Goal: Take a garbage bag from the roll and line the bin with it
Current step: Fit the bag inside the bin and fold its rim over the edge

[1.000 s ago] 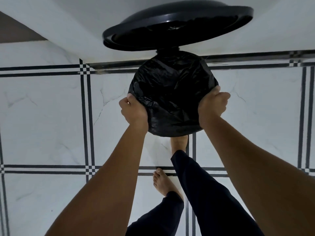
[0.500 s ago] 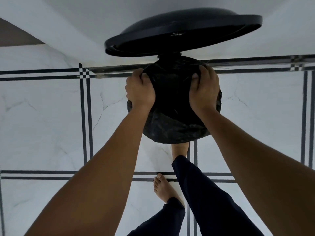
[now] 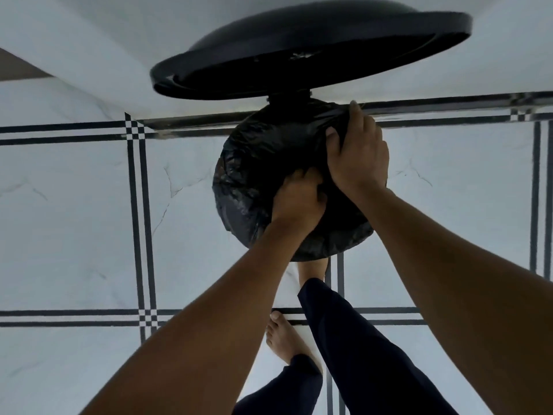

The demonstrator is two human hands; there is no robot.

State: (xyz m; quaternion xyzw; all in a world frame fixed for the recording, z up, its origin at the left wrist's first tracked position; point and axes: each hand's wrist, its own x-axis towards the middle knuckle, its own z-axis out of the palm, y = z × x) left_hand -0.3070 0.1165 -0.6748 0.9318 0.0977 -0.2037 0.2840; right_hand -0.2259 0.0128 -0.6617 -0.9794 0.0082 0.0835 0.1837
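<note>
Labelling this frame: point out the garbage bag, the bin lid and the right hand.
garbage bag (image 3: 254, 181): head view, crinkled left side.
bin lid (image 3: 314, 40): head view, dark underside.
right hand (image 3: 357, 157): head view, back of hand.

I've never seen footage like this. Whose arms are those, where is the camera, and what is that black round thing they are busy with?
There is no machine here: a person wears a camera on the head, looking down, so the arms reaching forward are their own. The black round thing is a bin covered with a black garbage bag. Its lid stands open above it. The left hand is closed on a bunch of the plastic near the middle of the opening, and the right hand grips the bag at the far right rim. Below are the person's bare feet, one on the tiled floor and the other tucked at the bin's base.
</note>
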